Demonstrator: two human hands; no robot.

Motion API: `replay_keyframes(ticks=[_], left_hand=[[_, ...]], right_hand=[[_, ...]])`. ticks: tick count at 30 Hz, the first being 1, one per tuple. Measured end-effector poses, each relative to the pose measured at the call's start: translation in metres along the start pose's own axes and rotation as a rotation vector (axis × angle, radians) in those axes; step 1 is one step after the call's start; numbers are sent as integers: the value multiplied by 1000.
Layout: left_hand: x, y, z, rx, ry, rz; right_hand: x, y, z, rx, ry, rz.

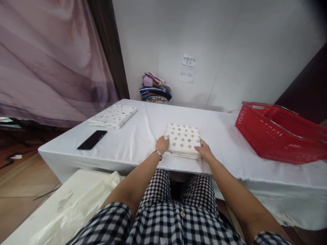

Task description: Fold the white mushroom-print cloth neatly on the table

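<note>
Folded patterned cloth (183, 140) near table (143, 136) front edge, fold apparently done. Left hand (162, 144) and right hand (203, 150) flat against cloth sides, clenched on nothing. Not yet stacked with second folded cloth (113, 115) far left of it.

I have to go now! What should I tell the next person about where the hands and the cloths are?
Left hand: flat on the near-left corner of the folded patterned cloth.
Right hand: on its near-right corner.
Both hands lie open; neither grips.
Done: this cloth lies folded at the white table's near edge; another folded cloth sits far left, beside a black phone.
The red basket stands to the right.
</note>
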State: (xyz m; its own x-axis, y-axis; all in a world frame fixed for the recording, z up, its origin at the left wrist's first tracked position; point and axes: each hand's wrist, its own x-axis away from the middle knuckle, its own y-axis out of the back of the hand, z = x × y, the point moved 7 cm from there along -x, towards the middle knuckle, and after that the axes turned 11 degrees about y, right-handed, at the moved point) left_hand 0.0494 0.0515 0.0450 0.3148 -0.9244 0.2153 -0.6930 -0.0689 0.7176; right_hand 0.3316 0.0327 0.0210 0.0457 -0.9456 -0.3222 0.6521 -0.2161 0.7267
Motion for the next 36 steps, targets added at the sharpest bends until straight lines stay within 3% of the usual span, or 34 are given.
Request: replay_keyframes(ticks=[3,5,8,11,14,16,19,21,23,26,29,32,36], left_hand=[[5,-11,3,28,7,60],[10,-17,4,75,15,103],[13,-10,-3,119,-45,-1],[22,-4,-24,0,-286,-162],[33,-24,-37,-179,-479,-63],[36,-35,-35,-221,-515,0],[32,-34,-31,-142,-525,-2],[20,-23,-27,-41,-463,-44],[0,-12,-22,61,-305,-76],[-30,-7,-15,163,-21,14],[-48,-11,-18,205,120,106],[-44,-21,-17,269,174,142],[-21,-41,-5,414,191,259]], right_hand=[[-12,17,-8,-66,-117,-40],[-20,26,-8,6,-136,19],[-24,32,9,251,-31,101],[-16,20,44,448,201,127],[1,-6,64,486,313,272],[9,-14,65,479,297,339],[9,-12,61,424,279,377],[2,-2,53,374,260,328],[-8,13,37,327,186,205],[-17,21,3,225,-5,93],[-22,15,-23,123,-105,85],[-31,17,-35,56,-81,53],[-53,36,-42,89,-49,66]])
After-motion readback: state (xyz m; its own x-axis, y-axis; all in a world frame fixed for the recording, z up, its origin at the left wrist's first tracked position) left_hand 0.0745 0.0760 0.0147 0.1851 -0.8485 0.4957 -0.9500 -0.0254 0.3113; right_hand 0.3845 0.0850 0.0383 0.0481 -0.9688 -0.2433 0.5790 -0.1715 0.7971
